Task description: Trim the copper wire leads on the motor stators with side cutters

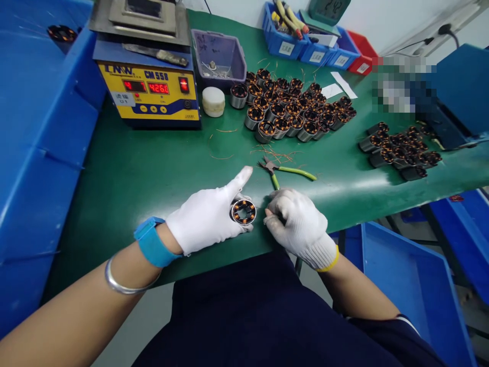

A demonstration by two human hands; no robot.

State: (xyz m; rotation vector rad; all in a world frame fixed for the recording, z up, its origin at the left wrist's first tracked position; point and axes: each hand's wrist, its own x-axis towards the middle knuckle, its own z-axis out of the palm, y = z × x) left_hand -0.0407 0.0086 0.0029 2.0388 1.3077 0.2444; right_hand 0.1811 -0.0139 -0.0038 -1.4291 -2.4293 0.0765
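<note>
My left hand point(214, 214), in a white glove with a blue wrist strap, holds a round metal motor stator point(243, 212) with copper windings; its open end faces up and the thumb points away from it. Just right of the stator, my right hand point(294, 219), in a white knit glove, has its fingers curled together; whether something thin is between the fingertips I cannot make out. Green-handled cutters point(296, 172) lie on the green table point(153, 163) beyond my right hand, their jaws apart. Thin copper wire scraps point(277, 154) are scattered behind the cutters.
Many stators point(282, 109) stand at the back middle, with another group point(401, 150) at the right. A yellow-fronted solder machine point(151, 94) is at the back left, beside a purple bin point(219, 56) and a white round block point(213, 102). Blue trays point(405, 275) flank the table.
</note>
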